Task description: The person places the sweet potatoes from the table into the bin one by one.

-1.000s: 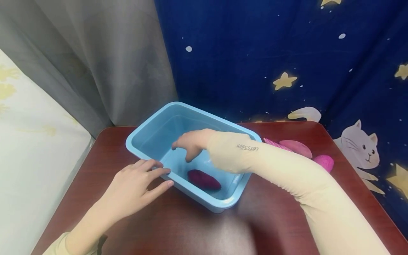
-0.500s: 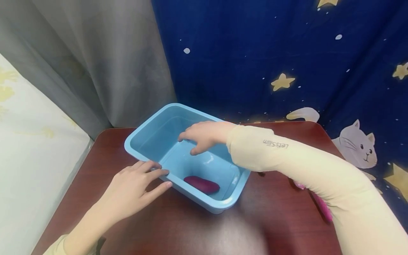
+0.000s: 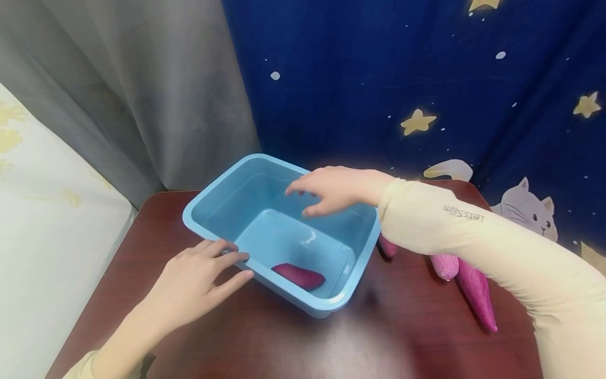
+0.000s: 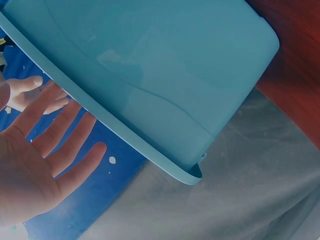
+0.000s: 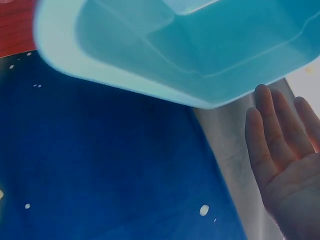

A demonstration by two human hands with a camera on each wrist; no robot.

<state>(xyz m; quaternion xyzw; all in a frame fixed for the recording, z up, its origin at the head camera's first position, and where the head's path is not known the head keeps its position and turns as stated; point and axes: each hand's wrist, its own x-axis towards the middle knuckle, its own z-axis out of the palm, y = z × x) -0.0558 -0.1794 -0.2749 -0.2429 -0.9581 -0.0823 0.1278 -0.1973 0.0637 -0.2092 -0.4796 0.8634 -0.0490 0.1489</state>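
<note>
Sweet potato (image 3: pixel 299 277) in blue basin (image 3: pixel 284 231), left hand (image 3: pixel 201 276) and right hand (image 3: pixel 336 188) both fingers-apart; I'd brace that rim (image 3: pixel 284 284) lightly.

- Head view: the right sleeve (image 3: pixel 431 217) hides the upper ends of a textured pink root (image 3: pixel 445 267) and a tapered magenta root (image 3: pixel 478 296).
- Only one end of a reddish root (image 3: pixel 388 247) shows beside the tub (image 3: pixel 281 231).
- The right hand (image 3: pixel 338 188) covers part of the tub's far rim.
- A mark (image 3: pixel 347 269) inside is too small to read.
- Left wrist view: the left edge crops the left hand (image 4: pixel 37 162).
- Right wrist view: the tub's nearest rim is blurred.
</note>
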